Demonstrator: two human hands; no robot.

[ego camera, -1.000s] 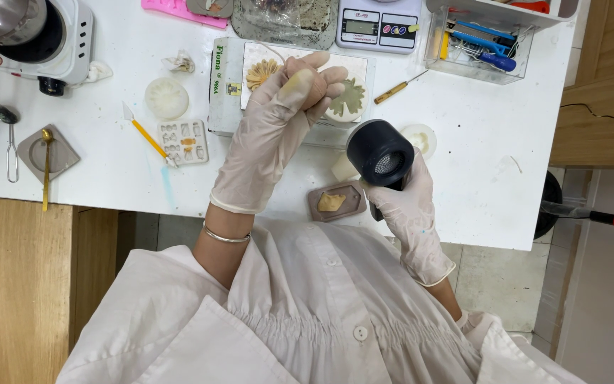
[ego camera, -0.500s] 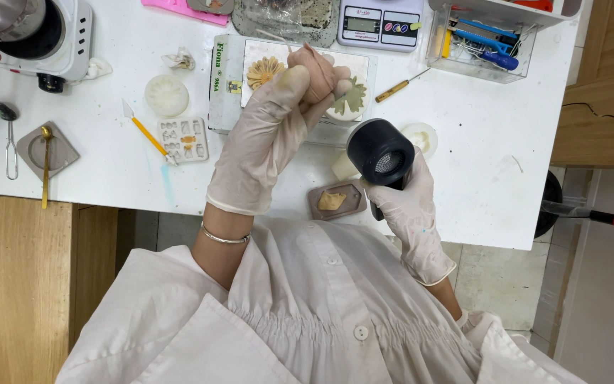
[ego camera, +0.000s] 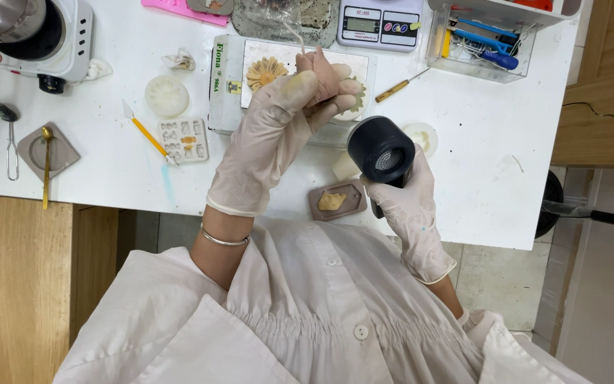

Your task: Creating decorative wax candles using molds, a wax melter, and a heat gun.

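My left hand, in a pale glove, is raised over the white table and closed around a pink lump with a thin wick-like string rising from its top. My right hand, also gloved, grips the handle of a black heat gun whose round meshed nozzle faces up toward the camera, just right of the pink lump. Under the left hand lies a white board carrying a tan flower shape and a green leaf shape, partly hidden by my fingers.
A grey mould with tan wax sits by the table's near edge. A small cavity mould, a yellow-handled knife, a white round disc, a hot plate, a digital scale and a clear tool box surround the work area.
My left hand has turned the pink lump in its fingers, so the string now points up and back. The heat gun has stayed nearly still.
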